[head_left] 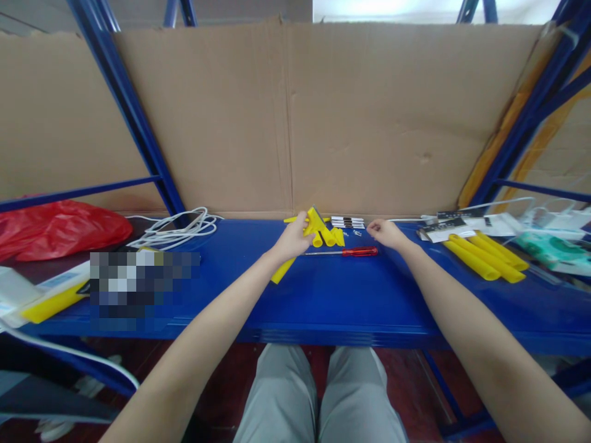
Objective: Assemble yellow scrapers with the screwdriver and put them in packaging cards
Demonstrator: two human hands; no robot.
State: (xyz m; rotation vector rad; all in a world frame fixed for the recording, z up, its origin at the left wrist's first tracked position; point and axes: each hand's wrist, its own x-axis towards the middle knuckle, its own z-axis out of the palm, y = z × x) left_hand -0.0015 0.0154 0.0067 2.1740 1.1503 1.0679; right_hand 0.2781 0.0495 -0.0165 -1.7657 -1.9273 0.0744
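Observation:
My left hand [295, 237] is closed on a yellow plastic part with a slanted grey edge [316, 220], held above the blue shelf top [341, 295]. Short yellow tubular pieces [329, 238] lie just beside its fingers, and a yellow handle-like piece [283, 271] sticks out below the wrist. My right hand [385, 232] has its fingertips pinched together; whatever is in them is too small to make out. To its left are small metal pieces [357, 233], perhaps screws, and a row of black-and-white items [348, 222]. A screwdriver with a red handle [360, 251] lies between the hands.
Several yellow tubes [484, 258] and labelled packets [447, 230] lie at the right, near a green-and-white pack [554, 249]. A coiled white cable [184, 229] and a red plastic bag [64, 229] are at the left. Cardboard [369, 123] stands behind, between blue posts [133, 117].

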